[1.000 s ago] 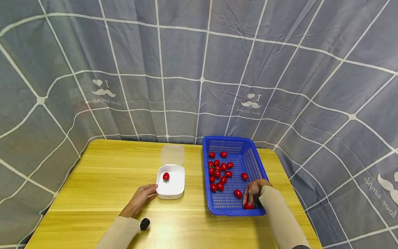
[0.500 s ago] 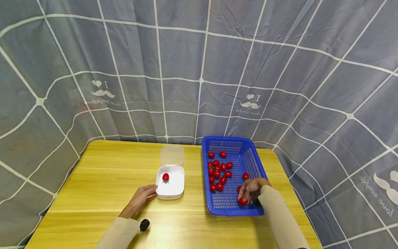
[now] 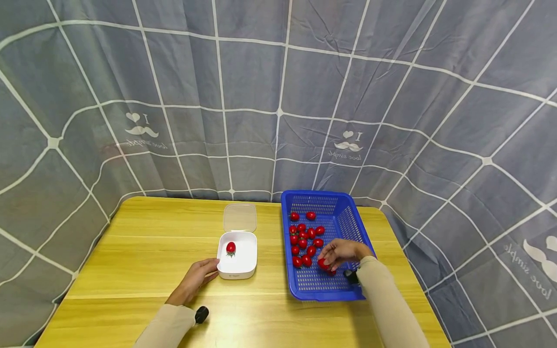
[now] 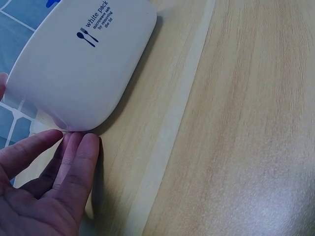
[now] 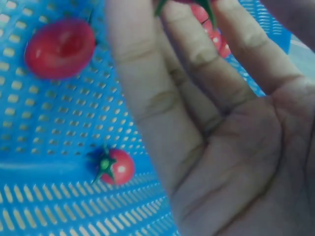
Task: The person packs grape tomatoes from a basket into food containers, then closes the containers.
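Observation:
A blue perforated basket point(image 3: 324, 294) on the right of the wooden table point(image 3: 152, 241) holds several cherry tomatoes point(image 3: 304, 238). My right hand point(image 3: 327, 257) hovers over the basket's middle and pinches one cherry tomato point(image 3: 322, 264) in its fingertips. In the right wrist view the fingers point(image 5: 142, 73) reach up to the pinched fruit at the top edge, and two loose tomatoes point(image 5: 60, 46) lie on the basket floor below. My left hand point(image 3: 204, 271) rests with straight fingers point(image 4: 74, 162) against the near left corner of a white container point(image 3: 243, 261), which holds one tomato point(image 3: 230, 248).
The container's clear lid point(image 3: 240, 217) lies flat just behind it. A grey checked curtain point(image 3: 278, 96) closes off the table's back and both sides. Bare wood stretches along the left half and the front edge of the table.
My right hand picked a tomato from the basket's near right corner, then rose and moved left toward the basket's middle. The left hand and the container stayed put.

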`<state>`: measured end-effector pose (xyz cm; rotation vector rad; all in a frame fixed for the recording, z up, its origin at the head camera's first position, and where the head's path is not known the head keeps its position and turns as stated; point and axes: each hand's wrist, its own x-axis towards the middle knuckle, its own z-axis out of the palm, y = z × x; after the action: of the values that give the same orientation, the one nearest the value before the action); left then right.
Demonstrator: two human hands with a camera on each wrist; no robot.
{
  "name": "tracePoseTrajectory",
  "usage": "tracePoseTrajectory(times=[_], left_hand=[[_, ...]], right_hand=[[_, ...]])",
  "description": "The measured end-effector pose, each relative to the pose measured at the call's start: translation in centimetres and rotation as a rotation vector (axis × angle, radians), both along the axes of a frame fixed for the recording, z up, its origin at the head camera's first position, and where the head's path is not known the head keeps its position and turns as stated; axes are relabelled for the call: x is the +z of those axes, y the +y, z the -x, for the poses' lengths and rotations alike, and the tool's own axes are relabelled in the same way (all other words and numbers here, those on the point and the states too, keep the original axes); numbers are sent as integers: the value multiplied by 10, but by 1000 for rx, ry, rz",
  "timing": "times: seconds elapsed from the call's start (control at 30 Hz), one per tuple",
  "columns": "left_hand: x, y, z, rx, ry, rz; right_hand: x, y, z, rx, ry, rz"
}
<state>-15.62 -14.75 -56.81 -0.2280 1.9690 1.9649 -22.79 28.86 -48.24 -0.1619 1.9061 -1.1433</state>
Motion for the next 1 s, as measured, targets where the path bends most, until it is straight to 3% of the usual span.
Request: tracePoseTrajectory(times=[0.4, 1.0], left_hand=[[2, 1, 2, 1, -10, 7], [-1, 0, 1, 13, -19, 6]], right_hand=[[7, -19, -1, -129, 146, 198], [15, -61, -9, -354, 273, 347]])
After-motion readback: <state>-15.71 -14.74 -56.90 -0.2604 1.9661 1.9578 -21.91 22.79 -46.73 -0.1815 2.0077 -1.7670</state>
